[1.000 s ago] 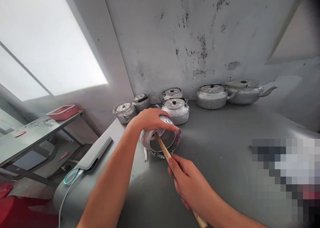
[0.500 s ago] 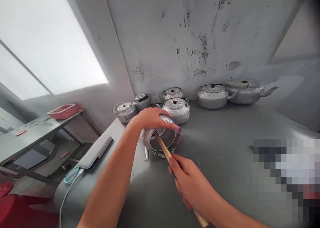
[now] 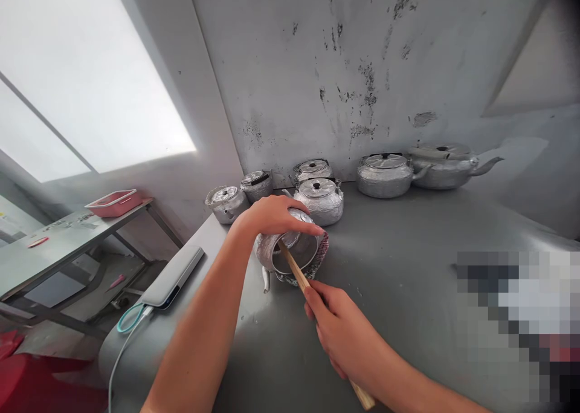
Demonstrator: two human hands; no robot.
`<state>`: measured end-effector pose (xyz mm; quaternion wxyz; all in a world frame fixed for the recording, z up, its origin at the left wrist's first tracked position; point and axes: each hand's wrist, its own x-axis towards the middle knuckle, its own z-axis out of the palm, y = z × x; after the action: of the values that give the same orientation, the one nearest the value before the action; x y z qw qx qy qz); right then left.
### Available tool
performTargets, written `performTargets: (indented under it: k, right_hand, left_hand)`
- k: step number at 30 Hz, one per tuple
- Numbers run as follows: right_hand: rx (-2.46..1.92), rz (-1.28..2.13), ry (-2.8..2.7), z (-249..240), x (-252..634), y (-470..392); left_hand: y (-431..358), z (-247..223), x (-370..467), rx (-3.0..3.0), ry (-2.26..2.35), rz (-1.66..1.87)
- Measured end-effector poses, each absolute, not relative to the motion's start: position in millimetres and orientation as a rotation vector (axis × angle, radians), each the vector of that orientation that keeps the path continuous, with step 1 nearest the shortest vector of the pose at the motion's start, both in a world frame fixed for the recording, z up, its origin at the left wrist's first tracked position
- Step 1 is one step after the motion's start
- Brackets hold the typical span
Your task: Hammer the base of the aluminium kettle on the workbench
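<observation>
A silver metal kettle lies tipped on the table, its round opening facing me and its spout pointing down. My left hand is curved over its upper side, thumb stretched along the rim, gripping it. Part of a shiny lid-like surface shows under that hand. My right hand is closed round a wooden stick, whose far end goes into the opening; its tip is hidden. A dark red and green wrapped band, perhaps the handle, curves round the kettle's right and lower side.
Several silver kettles, including one just behind and one at the right, stand along the wall. A grey power bank with a cable lies at the table's left edge. Beyond, a side table holds a pink basket.
</observation>
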<state>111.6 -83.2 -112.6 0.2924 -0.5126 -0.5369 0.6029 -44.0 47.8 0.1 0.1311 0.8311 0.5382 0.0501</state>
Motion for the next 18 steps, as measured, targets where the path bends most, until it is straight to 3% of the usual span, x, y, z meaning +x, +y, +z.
performTargets:
  k: [18]
  right_hand:
    - [-1.382, 1.594, -1.452, -114.3, 113.0, -85.1]
  left_hand:
    - [48.1, 0.6, -44.6, 2.412, 1.572, 0.131]
